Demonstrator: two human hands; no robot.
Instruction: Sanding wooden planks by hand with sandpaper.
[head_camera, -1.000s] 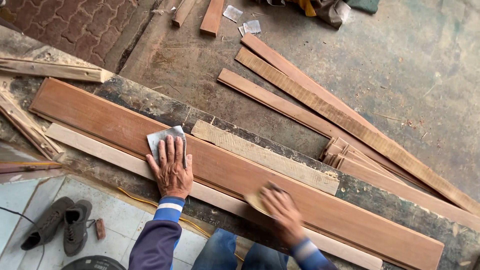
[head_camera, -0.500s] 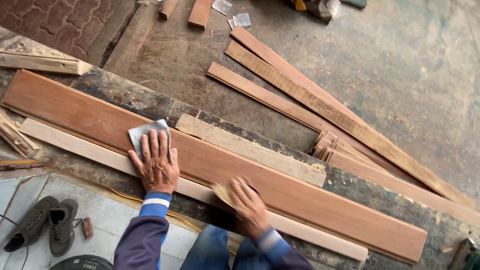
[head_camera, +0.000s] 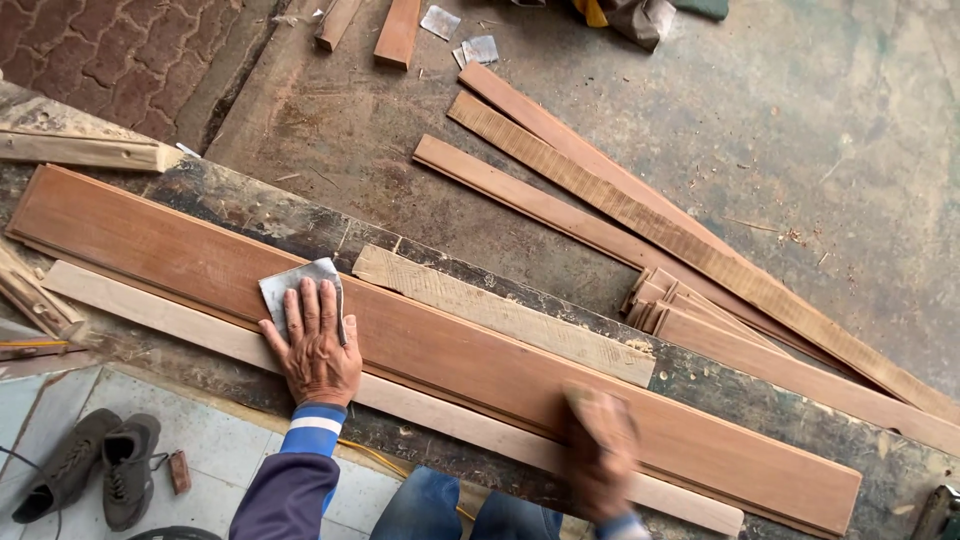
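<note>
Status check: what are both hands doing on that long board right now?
Left hand flat on grey sandpaper sheet, pinning reddish board. Right hand blurred on board; grip unclear. Pale plank alongside, nothing blocking.

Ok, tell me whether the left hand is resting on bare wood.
No: the left hand lies flat on a grey sheet of sandpaper spread on the long reddish board.

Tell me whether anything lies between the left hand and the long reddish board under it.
Yes: a grey sheet of sandpaper lies under the left hand, between its fingers and the long reddish board. The blurred right hand rests farther along the same board.
</note>
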